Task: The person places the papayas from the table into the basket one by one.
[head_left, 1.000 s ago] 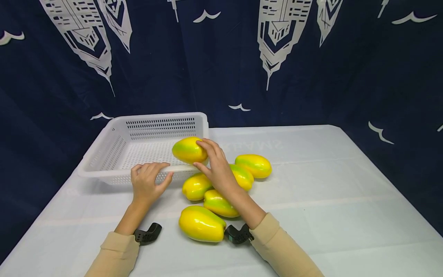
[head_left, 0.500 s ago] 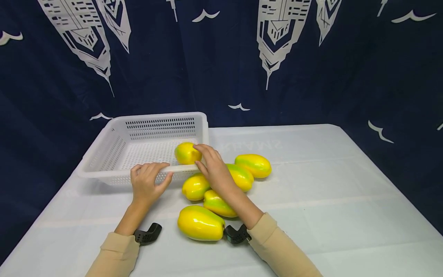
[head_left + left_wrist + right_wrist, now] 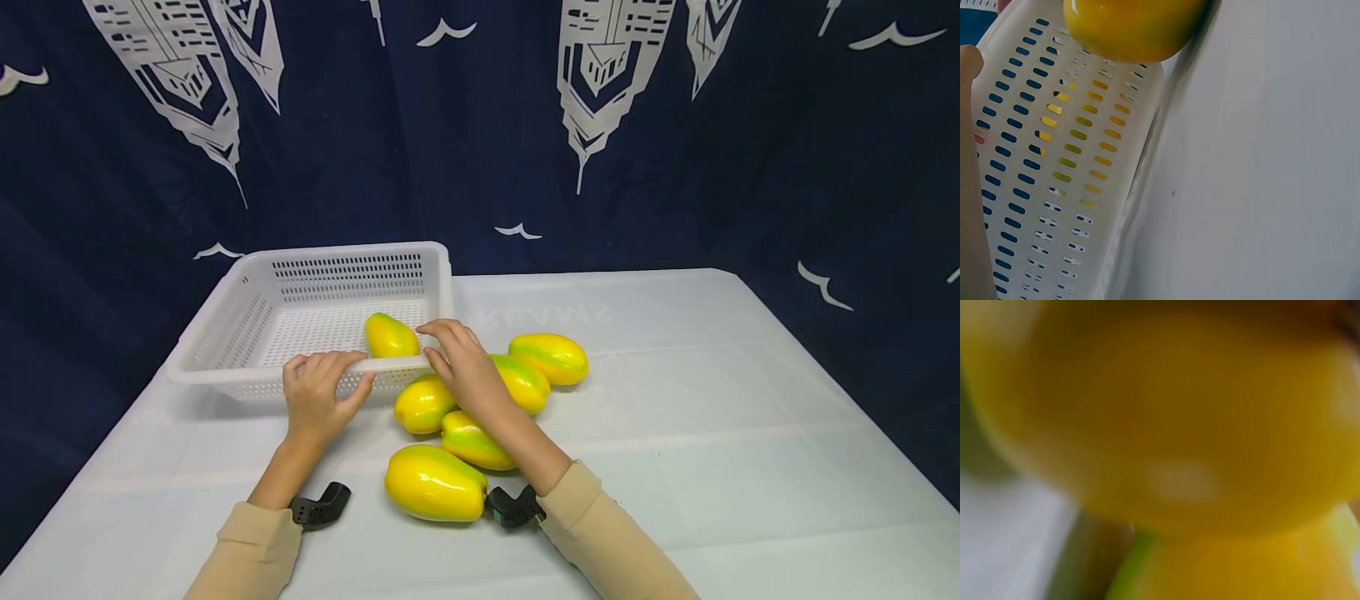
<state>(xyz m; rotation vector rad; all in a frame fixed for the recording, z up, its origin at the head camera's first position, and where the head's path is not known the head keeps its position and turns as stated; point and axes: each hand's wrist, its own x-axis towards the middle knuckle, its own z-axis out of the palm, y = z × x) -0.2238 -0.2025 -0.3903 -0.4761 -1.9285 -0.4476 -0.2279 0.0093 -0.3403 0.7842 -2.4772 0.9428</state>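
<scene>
L hand (image 3: 321, 393) grips basket (image 3: 247, 377), R hand (image 3: 468, 367) loose; fruit (image 3: 392, 337) thru slots (image 3: 1020, 109): L-wrist only.

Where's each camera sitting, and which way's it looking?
Head: worn there, facing forward and down at the white basket and yellow fruits; left hand, right hand and sleeves show.
Left wrist: worn there, facing the basket's slotted wall; part of the left hand shows at left edge.
Right wrist: worn there, facing a close, blurred fruit; no hand clearly shows.
Shared by head and left wrist: the basket.

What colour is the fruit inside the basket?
Yellow with some green; the fruit in the basket shows best in the head view.
</scene>
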